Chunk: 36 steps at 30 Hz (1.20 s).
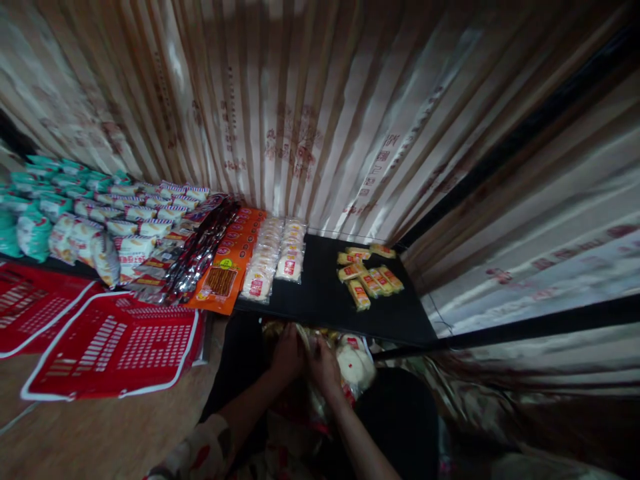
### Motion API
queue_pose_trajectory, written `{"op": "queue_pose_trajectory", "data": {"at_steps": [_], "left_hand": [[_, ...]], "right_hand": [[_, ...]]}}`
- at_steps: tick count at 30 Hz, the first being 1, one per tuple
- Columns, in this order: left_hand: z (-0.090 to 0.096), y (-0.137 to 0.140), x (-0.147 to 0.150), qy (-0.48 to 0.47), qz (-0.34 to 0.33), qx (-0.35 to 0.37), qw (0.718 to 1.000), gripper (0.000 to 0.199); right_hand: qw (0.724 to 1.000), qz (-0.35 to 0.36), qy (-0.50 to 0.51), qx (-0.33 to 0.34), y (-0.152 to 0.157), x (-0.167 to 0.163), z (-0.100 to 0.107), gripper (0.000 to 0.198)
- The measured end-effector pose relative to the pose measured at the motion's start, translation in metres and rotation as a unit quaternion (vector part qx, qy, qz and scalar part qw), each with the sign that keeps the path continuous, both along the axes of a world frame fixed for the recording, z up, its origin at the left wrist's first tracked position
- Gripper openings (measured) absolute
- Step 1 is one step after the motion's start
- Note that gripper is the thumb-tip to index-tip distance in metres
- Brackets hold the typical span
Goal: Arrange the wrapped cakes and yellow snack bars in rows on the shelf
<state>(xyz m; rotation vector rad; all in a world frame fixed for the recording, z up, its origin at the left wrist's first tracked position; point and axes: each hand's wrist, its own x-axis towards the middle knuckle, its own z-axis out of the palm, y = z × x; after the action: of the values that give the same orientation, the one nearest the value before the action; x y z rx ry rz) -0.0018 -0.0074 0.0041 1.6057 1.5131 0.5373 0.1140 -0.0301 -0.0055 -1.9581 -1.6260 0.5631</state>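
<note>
By the black shelf, pale plastic is touched by left hand and right hand; each grip's closure cannot be told.

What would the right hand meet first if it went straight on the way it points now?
Probably the pale packet just ahead of the right hand; beyond that, seemingly the black shelf, though depth is unclear.

I can make out no wording over this feed: the characters on the curtain, the orange packet's lettering, and the red labels on the white packs all blur (even the largest).
</note>
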Motion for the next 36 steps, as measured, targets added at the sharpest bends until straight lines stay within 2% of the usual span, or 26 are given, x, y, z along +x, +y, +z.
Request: {"op": "queue_pose_trajectory", "data": {"at_steps": [4, 6, 8, 11, 14, 19, 24, 28, 31, 36], "left_hand": [[0.002, -0.009, -0.01, -0.071, 0.037, 0.033, 0.996, 0.049], [0.006, -0.012, -0.016, -0.106, 0.055, 0.051, 0.991, 0.043], [0.013, -0.014, -0.021, -0.137, 0.064, 0.054, 0.987, 0.046], [0.026, -0.013, -0.027, -0.13, 0.064, 0.068, 0.987, 0.048], [0.034, -0.009, -0.028, -0.109, 0.074, 0.086, 0.987, 0.027], [0.034, 0.002, -0.025, -0.152, 0.173, 0.052, 0.972, 0.014], [0.035, 0.019, -0.025, -0.198, 0.23, 0.041, 0.952, 0.014], [0.038, 0.032, -0.027, -0.164, 0.233, 0.066, 0.956, 0.02], [0.04, 0.034, -0.026, -0.114, 0.225, 0.128, 0.959, 0.036], [0.043, 0.033, -0.021, -0.068, 0.183, 0.17, 0.966, 0.05]], "right_hand": [[0.998, 0.039, 0.043, 0.002, -0.017, 0.005, 0.019, 0.015], [0.996, 0.048, 0.065, 0.022, -0.02, 0.008, 0.034, 0.018], [0.993, 0.063, 0.094, 0.033, -0.019, 0.01, 0.052, 0.021], [0.985, 0.093, 0.142, 0.036, -0.009, 0.011, 0.074, 0.024], [0.974, 0.074, 0.212, 0.027, 0.007, 0.01, 0.083, 0.028], [0.958, 0.012, 0.286, 0.022, 0.033, 0.002, 0.076, 0.042], [0.967, 0.017, 0.252, 0.03, 0.054, -0.007, 0.069, 0.03], [0.975, -0.005, 0.217, 0.053, 0.078, -0.01, 0.063, 0.031], [0.98, -0.009, 0.192, 0.051, 0.099, -0.011, 0.058, 0.032], [0.985, -0.021, 0.161, 0.05, 0.127, -0.014, 0.047, 0.03]]}}
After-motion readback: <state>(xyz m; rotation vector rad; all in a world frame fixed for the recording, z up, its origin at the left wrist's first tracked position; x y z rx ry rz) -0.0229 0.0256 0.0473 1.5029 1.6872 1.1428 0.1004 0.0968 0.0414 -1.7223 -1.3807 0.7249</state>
